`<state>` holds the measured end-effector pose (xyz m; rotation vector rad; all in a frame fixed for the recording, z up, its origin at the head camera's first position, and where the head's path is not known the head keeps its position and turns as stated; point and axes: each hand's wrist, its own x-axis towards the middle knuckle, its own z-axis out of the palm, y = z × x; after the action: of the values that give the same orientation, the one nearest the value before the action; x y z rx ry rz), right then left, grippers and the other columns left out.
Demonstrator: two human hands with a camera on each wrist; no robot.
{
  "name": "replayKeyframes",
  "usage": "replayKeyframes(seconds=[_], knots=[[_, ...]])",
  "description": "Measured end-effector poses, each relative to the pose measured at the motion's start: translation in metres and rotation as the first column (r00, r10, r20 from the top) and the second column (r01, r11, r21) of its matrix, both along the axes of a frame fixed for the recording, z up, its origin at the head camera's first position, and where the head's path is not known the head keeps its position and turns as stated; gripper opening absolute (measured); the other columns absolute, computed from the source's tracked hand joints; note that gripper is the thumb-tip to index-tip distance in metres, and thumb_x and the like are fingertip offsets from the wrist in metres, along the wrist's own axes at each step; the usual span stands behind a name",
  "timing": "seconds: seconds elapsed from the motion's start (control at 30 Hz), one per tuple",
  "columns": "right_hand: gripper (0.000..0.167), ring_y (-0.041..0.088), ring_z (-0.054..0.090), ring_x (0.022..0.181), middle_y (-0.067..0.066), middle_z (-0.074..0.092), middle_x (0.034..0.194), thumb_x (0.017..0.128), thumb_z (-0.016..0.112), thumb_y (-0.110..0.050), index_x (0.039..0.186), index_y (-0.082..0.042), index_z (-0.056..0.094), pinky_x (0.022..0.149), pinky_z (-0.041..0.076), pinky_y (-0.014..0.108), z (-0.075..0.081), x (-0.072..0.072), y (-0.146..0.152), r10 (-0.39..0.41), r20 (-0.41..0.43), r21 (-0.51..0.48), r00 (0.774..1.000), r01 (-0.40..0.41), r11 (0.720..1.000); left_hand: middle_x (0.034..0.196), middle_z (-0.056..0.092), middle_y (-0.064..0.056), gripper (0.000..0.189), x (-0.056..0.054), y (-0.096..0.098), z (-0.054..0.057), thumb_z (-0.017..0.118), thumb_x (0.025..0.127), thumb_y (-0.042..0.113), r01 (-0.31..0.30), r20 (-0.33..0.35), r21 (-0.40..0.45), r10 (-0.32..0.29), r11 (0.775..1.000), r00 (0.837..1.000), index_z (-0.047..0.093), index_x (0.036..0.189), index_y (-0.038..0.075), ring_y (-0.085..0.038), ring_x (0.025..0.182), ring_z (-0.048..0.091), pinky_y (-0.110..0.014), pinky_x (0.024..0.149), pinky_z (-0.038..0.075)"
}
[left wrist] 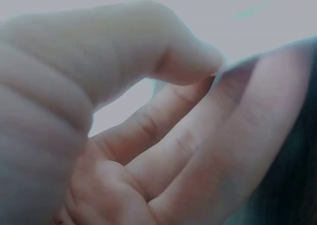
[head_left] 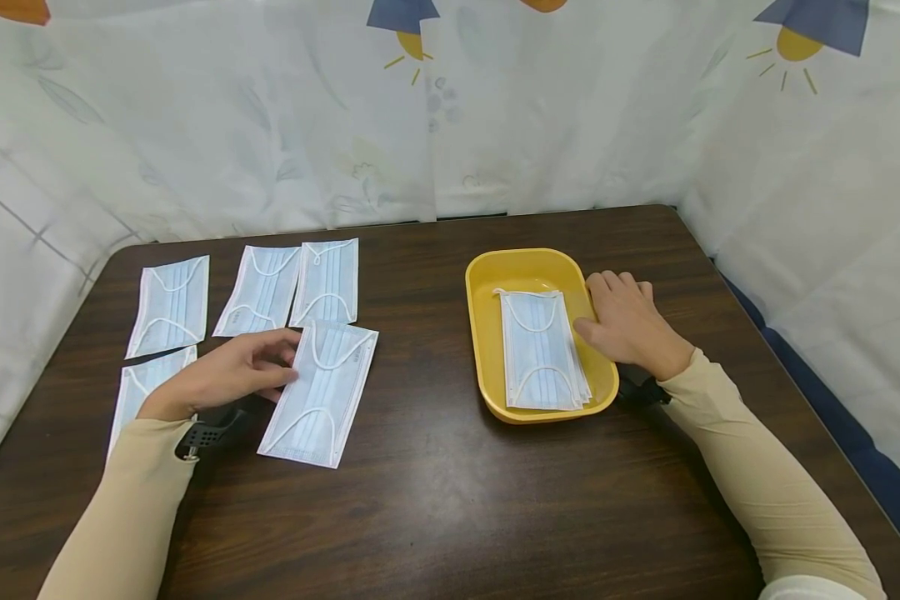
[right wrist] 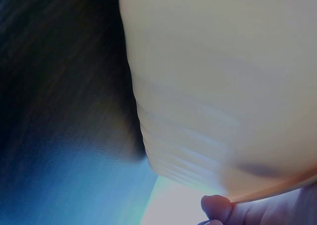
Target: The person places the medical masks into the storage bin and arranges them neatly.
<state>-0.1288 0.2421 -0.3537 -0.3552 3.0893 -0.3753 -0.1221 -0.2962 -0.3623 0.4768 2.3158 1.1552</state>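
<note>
My left hand pinches the left edge of a pale blue pleated face mask with white ear loops, left of the table's middle. In the left wrist view the thumb meets the fingers at the mask's edge. On the right, a yellow plastic basin contains a small stack of face masks. The right hand grips the basin's right rim, its thumb over the inside. Seen from the right wrist, the basin's outer wall fills much of the view, with fingertips at the rim.
Several more face masks lie on the left of the dark wooden table: two side by side at the back, one at the far left, and another partly behind the left arm. A white patterned curtain hangs behind the table.
</note>
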Motion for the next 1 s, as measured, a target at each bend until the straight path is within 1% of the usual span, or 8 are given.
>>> replayKeyframes(seconds=[0.2, 0.43, 0.53, 0.77, 1.0], knots=[[0.021, 0.031, 0.04, 0.084, 0.01, 0.048, 0.087, 0.091, 0.05, -0.025, 0.098, -0.005, 0.052, 0.073, 0.023, 0.04, 0.001, 0.0, 0.0, 0.001, -0.002, -0.005, 1.0, -0.001, 1.0, 0.114, 0.067, -0.023, 0.058, 0.001, 0.002, 0.003, 0.07, 0.097, 0.008, -0.005, -0.017, -0.04, 0.004, 0.999, 1.0, 0.044, 0.147, -0.005, -0.009, 0.083, 0.071, -0.031, 0.07, 0.065], [0.019, 0.031, 0.04, 0.083, 0.01, 0.047, 0.085, 0.091, 0.049, -0.024, 0.095, -0.006, 0.051, 0.073, 0.023, 0.04, 0.0, 0.0, 0.0, -0.001, -0.003, -0.009, 1.0, 0.001, 1.0, 0.111, 0.073, -0.019, 0.061, 0.004, 0.004, 0.009, 0.071, 0.096, 0.008, -0.003, -0.072, -0.115, -0.006, 0.993, 0.997, 0.043, 0.148, -0.006, -0.009, 0.082, 0.072, -0.03, 0.07, 0.065], [0.019, 0.031, 0.04, 0.083, 0.01, 0.048, 0.085, 0.091, 0.049, -0.024, 0.095, -0.006, 0.052, 0.073, 0.023, 0.04, 0.0, 0.0, 0.0, 0.0, 0.0, -0.01, 1.0, 0.0, 1.0, 0.109, 0.073, -0.018, 0.061, 0.005, 0.005, 0.011, 0.071, 0.096, 0.009, -0.004, -0.088, -0.133, -0.008, 0.991, 0.996, 0.043, 0.149, -0.006, -0.009, 0.081, 0.072, -0.03, 0.07, 0.065], [0.023, 0.032, 0.041, 0.085, 0.011, 0.049, 0.087, 0.092, 0.05, -0.025, 0.1, -0.004, 0.053, 0.074, 0.024, 0.041, -0.001, 0.0, 0.001, 0.0, -0.001, -0.006, 1.0, 0.0, 1.0, 0.107, 0.072, -0.018, 0.06, 0.004, 0.007, 0.009, 0.071, 0.096, 0.008, 0.007, -0.074, -0.093, -0.014, 0.996, 0.997, 0.044, 0.148, -0.004, -0.008, 0.08, 0.07, -0.029, 0.068, 0.064], [0.02, 0.032, 0.041, 0.084, 0.011, 0.048, 0.086, 0.091, 0.05, -0.025, 0.096, -0.005, 0.052, 0.073, 0.024, 0.04, -0.001, -0.001, 0.0, 0.004, -0.007, -0.003, 1.0, -0.004, 1.0, 0.11, 0.072, -0.02, 0.06, 0.002, 0.002, 0.003, 0.07, 0.098, 0.01, -0.005, -0.058, -0.035, 0.003, 0.999, 0.998, 0.043, 0.15, -0.003, -0.007, 0.083, 0.07, -0.031, 0.07, 0.065]])
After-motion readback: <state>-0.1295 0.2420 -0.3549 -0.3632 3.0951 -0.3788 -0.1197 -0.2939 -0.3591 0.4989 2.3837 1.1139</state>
